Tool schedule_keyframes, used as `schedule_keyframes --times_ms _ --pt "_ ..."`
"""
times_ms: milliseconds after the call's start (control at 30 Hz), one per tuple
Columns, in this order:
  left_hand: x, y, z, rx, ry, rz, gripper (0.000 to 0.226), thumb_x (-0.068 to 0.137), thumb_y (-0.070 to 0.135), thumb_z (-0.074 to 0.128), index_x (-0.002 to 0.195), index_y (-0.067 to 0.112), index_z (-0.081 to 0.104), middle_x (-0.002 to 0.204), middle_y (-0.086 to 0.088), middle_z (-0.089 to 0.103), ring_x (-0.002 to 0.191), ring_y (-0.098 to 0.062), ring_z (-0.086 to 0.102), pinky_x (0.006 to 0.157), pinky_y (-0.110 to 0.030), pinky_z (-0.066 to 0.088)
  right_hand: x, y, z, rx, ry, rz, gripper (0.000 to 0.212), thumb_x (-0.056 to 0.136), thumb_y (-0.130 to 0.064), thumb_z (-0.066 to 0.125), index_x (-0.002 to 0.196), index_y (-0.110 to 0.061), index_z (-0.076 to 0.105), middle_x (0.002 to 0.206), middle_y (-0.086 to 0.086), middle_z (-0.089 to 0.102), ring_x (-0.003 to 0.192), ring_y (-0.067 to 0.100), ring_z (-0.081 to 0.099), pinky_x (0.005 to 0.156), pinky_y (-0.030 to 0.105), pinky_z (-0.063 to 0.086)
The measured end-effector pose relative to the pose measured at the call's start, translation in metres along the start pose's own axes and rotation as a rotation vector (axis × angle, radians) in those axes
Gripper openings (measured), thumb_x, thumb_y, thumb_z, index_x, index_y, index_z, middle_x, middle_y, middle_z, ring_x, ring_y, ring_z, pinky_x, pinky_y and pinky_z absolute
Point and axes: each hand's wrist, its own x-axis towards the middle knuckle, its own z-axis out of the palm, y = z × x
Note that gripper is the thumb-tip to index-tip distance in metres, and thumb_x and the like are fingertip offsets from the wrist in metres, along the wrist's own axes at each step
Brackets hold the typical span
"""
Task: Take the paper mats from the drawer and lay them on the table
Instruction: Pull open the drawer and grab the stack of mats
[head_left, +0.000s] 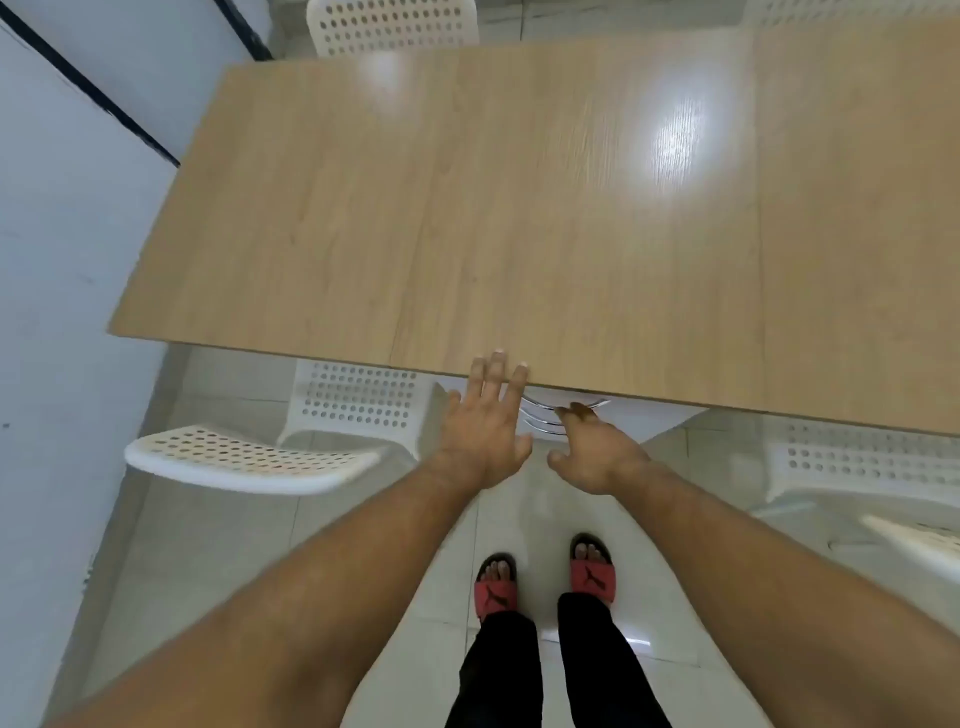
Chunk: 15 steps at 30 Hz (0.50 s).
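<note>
A light wooden table (519, 208) fills the upper half of the head view. Under its near edge sits a white drawer front (623, 418) with curved chrome handles (540, 415). My left hand (483, 421) is spread flat, fingers apart, with its fingertips over the table's near edge just left of the handles. My right hand (597, 452) is half curled, its fingertips touching the chrome handle from below the table edge. Whether the fingers hook the handle is hidden. No paper mats are visible.
White perforated chairs stand around: one (291, 441) at the near left, one (862, 462) at the near right, one (389, 23) beyond the far edge. A pale wall (62, 260) runs along the left. My feet in red slippers (545, 577) stand on white tiles.
</note>
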Motion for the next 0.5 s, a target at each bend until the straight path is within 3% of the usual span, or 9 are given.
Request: schedule_keyframes --times_ms 100,333,500 --pt "0.002 -0.001 0.012 0.016 0.041 -0.008 0.092 0.095 0.047 0.045 0.158 0.022 -0.017 0.165 -0.01 -0.025 0.153 -0.032 -0.018 0.117 -0.058 0.021 0.01 -0.002 0.005 -0.044 0.013 0.036 0.08 0.096 -0.045 0.047 0.161 -0.022 0.007 0.169 0.001 0.003 0.145 0.03 0.033 0.113 0.044 0.037" --pt "0.005 -0.006 0.026 0.037 0.077 0.023 0.096 0.094 0.048 0.047 0.157 0.023 -0.022 0.163 -0.01 -0.03 0.151 -0.033 -0.023 0.116 -0.058 0.021 0.02 -0.01 0.013 -0.04 0.058 0.088 0.077 0.095 -0.042 0.049 0.159 -0.016 0.015 0.164 0.005 0.016 0.132 0.032 0.05 0.099 0.041 0.049" --pt "-0.002 -0.015 0.032 0.019 0.114 0.063 0.095 0.093 0.05 0.048 0.159 0.023 -0.014 0.165 -0.01 -0.024 0.153 -0.031 -0.017 0.114 -0.057 0.026 0.016 -0.013 0.018 -0.057 0.062 0.119 0.074 0.094 -0.04 0.048 0.157 -0.016 0.017 0.163 0.003 0.018 0.128 0.035 0.053 0.095 0.045 0.051"
